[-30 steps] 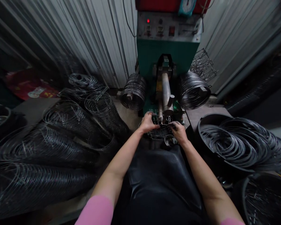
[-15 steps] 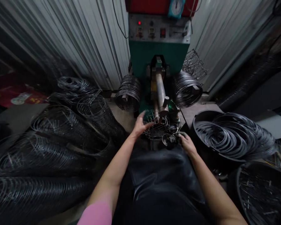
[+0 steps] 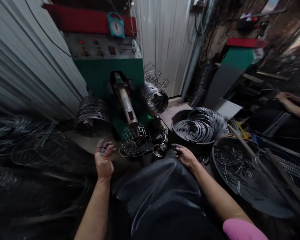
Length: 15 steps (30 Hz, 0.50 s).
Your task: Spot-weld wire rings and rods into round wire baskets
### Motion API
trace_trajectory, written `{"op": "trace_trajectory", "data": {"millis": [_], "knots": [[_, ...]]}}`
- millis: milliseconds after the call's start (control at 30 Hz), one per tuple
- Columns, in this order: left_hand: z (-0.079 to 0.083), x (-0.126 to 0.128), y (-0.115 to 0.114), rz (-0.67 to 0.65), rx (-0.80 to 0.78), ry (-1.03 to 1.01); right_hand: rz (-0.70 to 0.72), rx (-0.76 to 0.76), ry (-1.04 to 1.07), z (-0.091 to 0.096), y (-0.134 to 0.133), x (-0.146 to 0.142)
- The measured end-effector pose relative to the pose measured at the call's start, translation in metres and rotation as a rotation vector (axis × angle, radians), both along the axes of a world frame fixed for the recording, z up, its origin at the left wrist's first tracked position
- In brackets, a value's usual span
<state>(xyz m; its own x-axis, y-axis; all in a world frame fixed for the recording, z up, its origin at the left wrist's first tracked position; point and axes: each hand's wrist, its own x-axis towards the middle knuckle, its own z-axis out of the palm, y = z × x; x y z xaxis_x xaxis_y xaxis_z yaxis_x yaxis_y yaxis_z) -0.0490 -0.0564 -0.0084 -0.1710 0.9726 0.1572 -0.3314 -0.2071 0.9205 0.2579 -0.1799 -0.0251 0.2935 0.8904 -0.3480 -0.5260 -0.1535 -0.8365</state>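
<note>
My left hand is raised left of the machine, its fingers loosely bent and apart, with nothing visible in them. My right hand hovers over the apron's upper edge, thumb and fingers apart, fingertips darkened; I see nothing held. Between the hands, a wire basket of bent metal rods hangs around the lower end of the machine's arm. A small round metal dish sits just left of my right hand, with another dish behind it. Neither hand touches the basket.
The green machine stands ahead, with wire coils on both sides. A tub of wire rings and a tub of short metal pieces lie to the right. Another person's hands show at far right. Dark wire stacks fill the left.
The view has swung right. My left hand has come away from the wire basket, leftward. My right hand has moved slightly away from the small dish.
</note>
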Motion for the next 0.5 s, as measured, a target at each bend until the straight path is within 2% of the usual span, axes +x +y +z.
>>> {"op": "trace_trajectory", "data": {"millis": [100,200,233,367,433,500], "knots": [[0.027,0.007,-0.019,0.000,0.084,0.041,0.029,0.114,0.021,0.024,-0.007,0.002],[0.037,0.029,-0.048,-0.045,0.084,0.117,0.086,0.147,0.073,0.038,-0.012,-0.009],[0.037,0.039,-0.059,-0.121,0.063,0.150,0.102,0.145,0.088,0.040,-0.012,-0.014],[0.034,0.084,-0.095,-0.583,-0.082,0.312,0.132,0.163,0.076,0.044,-0.013,-0.038],[0.034,0.102,-0.105,-0.717,-0.130,0.302,0.118,0.194,0.018,0.047,-0.014,-0.048],[0.037,0.113,-0.110,-0.765,-0.167,0.249,0.106,0.206,-0.044,0.050,-0.014,-0.055]]}}
